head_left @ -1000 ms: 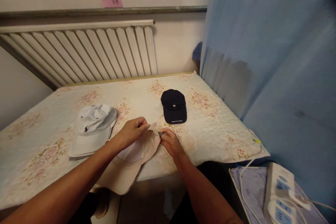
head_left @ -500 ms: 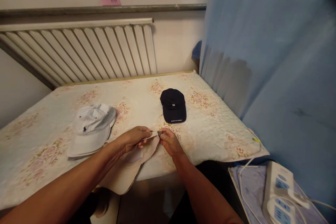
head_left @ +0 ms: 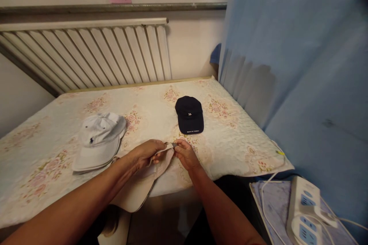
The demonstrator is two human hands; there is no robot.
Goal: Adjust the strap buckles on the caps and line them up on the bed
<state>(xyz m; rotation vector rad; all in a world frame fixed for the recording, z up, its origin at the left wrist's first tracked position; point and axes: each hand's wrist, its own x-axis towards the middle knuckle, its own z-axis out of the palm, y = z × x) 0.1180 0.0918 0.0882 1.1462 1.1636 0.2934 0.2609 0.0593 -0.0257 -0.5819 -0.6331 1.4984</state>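
Note:
A beige cap (head_left: 137, 192) is held upside down at the near edge of the bed, its brim toward me and its inside showing. My left hand (head_left: 149, 150) is closed on the cap's back strap (head_left: 166, 148). At the strap's buckle (head_left: 174, 144), the fingers of my right hand (head_left: 186, 154) pinch together. Part of the cap is hidden behind my left forearm. White caps (head_left: 99, 141), stacked one in another, lie to the left with a small dark logo on the front. A navy cap (head_left: 189, 115) with white lettering rests beyond my hands.
The bed has a floral quilted cover (head_left: 149, 115). A white radiator (head_left: 94, 53) stands along the wall behind it. On the right hangs a blue curtain (head_left: 301, 65). A power strip (head_left: 306, 203) with white cables sits on a small table (head_left: 273, 199) at lower right.
Both hands stay at the strap and buckle with barely any movement. The camera view has shifted very slightly.

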